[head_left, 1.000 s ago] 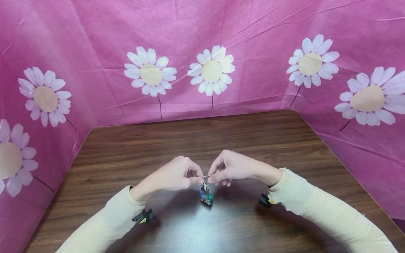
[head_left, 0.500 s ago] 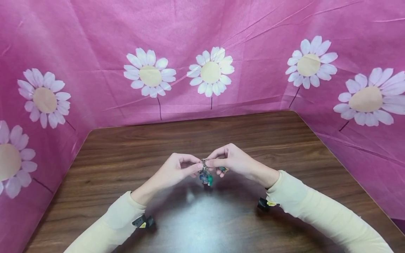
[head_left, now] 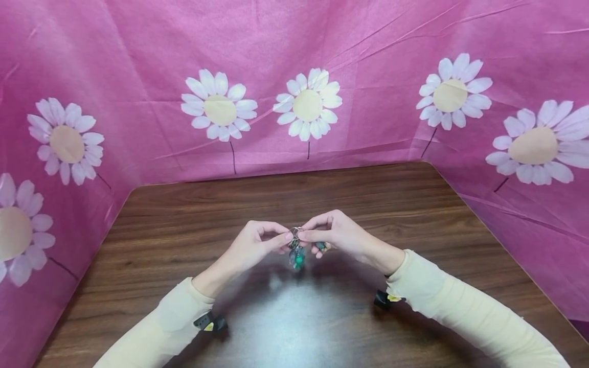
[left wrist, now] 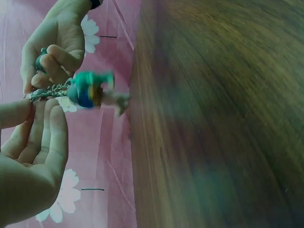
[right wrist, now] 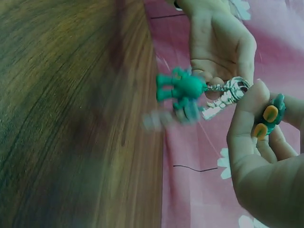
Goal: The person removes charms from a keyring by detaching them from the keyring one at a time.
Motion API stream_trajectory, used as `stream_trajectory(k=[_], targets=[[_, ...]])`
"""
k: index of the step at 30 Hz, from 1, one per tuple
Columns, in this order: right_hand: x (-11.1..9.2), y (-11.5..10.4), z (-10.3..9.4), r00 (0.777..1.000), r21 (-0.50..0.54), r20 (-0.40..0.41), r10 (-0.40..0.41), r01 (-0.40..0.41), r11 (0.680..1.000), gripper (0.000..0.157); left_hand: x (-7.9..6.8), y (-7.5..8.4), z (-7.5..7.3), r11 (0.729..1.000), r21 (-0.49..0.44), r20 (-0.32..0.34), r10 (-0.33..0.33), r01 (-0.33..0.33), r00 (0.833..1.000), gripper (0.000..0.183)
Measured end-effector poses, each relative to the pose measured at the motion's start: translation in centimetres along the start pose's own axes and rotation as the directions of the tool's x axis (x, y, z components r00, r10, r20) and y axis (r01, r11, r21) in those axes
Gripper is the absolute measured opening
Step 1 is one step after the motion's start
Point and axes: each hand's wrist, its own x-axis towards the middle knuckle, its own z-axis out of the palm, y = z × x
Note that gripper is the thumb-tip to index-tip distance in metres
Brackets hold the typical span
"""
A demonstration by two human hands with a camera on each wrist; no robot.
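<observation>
Both hands pinch a metal key ring (head_left: 295,234) between thumb and fingertips, held up over the table. My left hand (head_left: 250,248) grips it from the left, my right hand (head_left: 345,237) from the right. Several small figure charms dangle below on short chains. One is a bright green figure (right wrist: 187,87); beside it in the right wrist view hangs a blurred greyish figure (right wrist: 185,114). The left wrist view shows a blue and yellow part (left wrist: 88,97) among the hanging charms. A separate small green figure with orange feet (right wrist: 270,116) sits against the right hand's curled lower fingers.
A dark brown wood-grain table (head_left: 193,204) lies beneath the hands. Pink cloth (head_left: 368,41) printed with white daisies surrounds its back and sides. Black wrist cameras (head_left: 211,323) are strapped under both pale sleeves (head_left: 442,286).
Both hands have lifted the key ring up and away from the body, then kept nearly still. The hanging charms have swung and turned. The green and orange figure has come into view by the right fingers.
</observation>
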Motion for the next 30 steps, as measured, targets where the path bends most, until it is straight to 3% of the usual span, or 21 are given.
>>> stream_trajectory(k=[3,5,7,10,14,18,23,30], targets=[[0.1,0.0,0.0,1.000,-0.061,0.021,0.021,-0.020,0.998,0.025,-0.1,0.2,-0.5,0.995,0.103,0.036,0.008,-0.011,0.999,0.015],[0.1,0.1,0.0,0.999,-0.105,0.037,0.036,-0.032,0.994,0.024,-0.2,0.6,-0.9,0.976,0.212,0.067,0.023,-0.037,0.997,0.011],[0.1,0.0,0.0,0.997,-0.146,0.051,0.055,-0.047,0.988,0.022,-0.4,0.9,-1.2,0.945,0.319,0.104,0.044,-0.075,0.994,0.010],[-0.1,-0.1,0.0,0.993,-0.187,0.081,0.080,-0.064,0.980,0.020,-0.6,1.7,-1.2,0.877,0.467,0.137,0.058,-0.116,0.989,0.011],[-0.1,-0.6,0.1,0.988,-0.212,0.114,0.104,-0.078,0.974,0.018,-0.7,2.2,-0.5,0.791,0.590,0.157,0.082,-0.160,0.984,0.012],[0.0,-0.9,0.1,0.985,-0.224,0.137,0.103,-0.071,0.972,0.016,-0.6,2.4,0.3,0.752,0.631,0.186,0.091,-0.191,0.978,0.013],[0.3,-1.1,0.0,0.987,-0.224,0.128,0.100,-0.069,0.972,0.015,-0.5,2.7,0.3,0.798,0.586,0.177,0.041,-0.139,0.983,0.010],[-0.1,-1.3,-0.5,0.989,-0.197,0.101,0.103,-0.082,0.977,0.022,-0.4,1.9,-0.4,0.952,0.306,0.198,-0.037,-0.026,0.979,0.013]])
